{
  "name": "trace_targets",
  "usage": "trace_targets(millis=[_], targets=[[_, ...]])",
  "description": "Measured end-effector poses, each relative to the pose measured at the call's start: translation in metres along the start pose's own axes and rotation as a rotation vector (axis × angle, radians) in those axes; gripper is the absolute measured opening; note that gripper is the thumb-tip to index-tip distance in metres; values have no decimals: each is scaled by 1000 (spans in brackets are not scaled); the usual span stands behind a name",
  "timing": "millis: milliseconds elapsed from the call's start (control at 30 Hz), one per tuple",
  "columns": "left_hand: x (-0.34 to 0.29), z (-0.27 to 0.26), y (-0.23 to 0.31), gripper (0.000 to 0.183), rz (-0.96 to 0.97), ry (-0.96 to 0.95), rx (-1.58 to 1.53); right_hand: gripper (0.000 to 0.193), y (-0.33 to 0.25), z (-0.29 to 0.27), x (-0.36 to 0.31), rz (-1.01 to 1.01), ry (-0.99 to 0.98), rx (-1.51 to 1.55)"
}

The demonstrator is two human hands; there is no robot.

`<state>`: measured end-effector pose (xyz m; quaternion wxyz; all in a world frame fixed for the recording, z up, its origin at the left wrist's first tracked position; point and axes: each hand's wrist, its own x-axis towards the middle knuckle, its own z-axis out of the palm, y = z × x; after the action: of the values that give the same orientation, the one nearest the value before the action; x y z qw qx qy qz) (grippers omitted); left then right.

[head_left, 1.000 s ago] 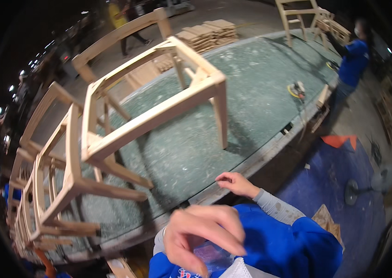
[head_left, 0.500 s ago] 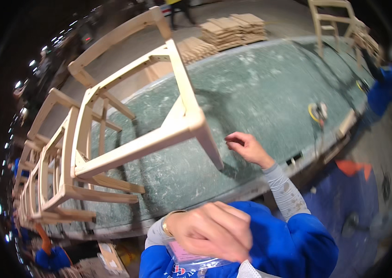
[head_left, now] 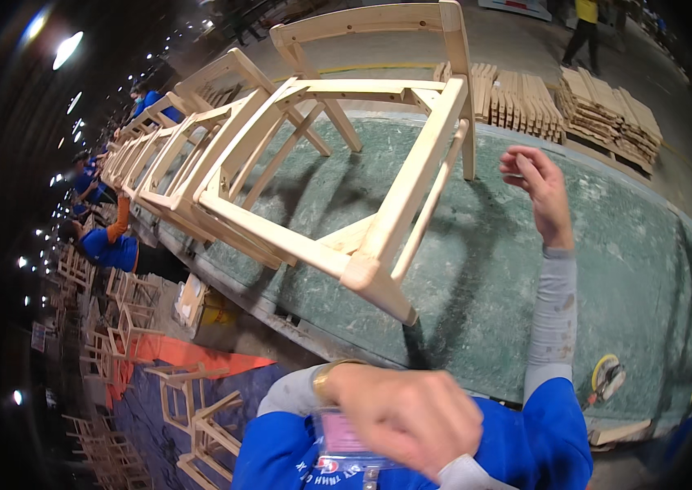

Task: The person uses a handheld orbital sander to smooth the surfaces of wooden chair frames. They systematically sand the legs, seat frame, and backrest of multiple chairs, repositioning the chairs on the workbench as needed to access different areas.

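In the head view, the green, dust-streaked counter (head_left: 509,310) spreads under and around the right hand (head_left: 517,167) and beyond the left hand (head_left: 411,416). Past the right hand lies a grey floor (head_left: 517,45); to the left hand's left, below the counter, are an orange sheet (head_left: 187,353) and a blue sheet (head_left: 250,380). Bright lamps (head_left: 67,51) dot the dark room, far to the left of both hands.

The nearest chair (head_left: 415,175), a pale wooden frame open at the seat, stands upright on the counter, left of the right hand and beyond the left. Its backrest (head_left: 370,24) is on the side away from the left hand, the top rail running left to right; one front corner points back toward that hand. The right hand hangs near it, apart, with fingers loosely bent and parted. The left hand is curled and blurred before the chest; whether it is closed on something, I cannot tell.

There is one nearest chair, then a row of chairs (head_left: 236,143) leftward, overlapping too much to count. Beyond the right hand are at least two wood piles (head_left: 611,114); nearer, to its lower right, lies one yellow-rimmed tool (head_left: 607,377).
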<state>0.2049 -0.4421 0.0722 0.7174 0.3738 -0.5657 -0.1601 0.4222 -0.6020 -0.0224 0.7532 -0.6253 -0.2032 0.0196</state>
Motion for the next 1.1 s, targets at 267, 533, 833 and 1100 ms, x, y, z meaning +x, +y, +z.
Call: trace_targets(millis=[267,533,833,1100], targets=[[-144,17,20,36,-1016,959,840,60,82,-6,182,10,146,93],[-169,5,-119,31,-418,1661,1447,72,109,-3,182,-17,170,-238],[-176,-5,68,46,-207,1644,1225,52,-66,-32,48,-306,223,-571],[-159,-132,174,46,-265,1600,1099,35,-62,-176,-74,-403,651,-1094]])
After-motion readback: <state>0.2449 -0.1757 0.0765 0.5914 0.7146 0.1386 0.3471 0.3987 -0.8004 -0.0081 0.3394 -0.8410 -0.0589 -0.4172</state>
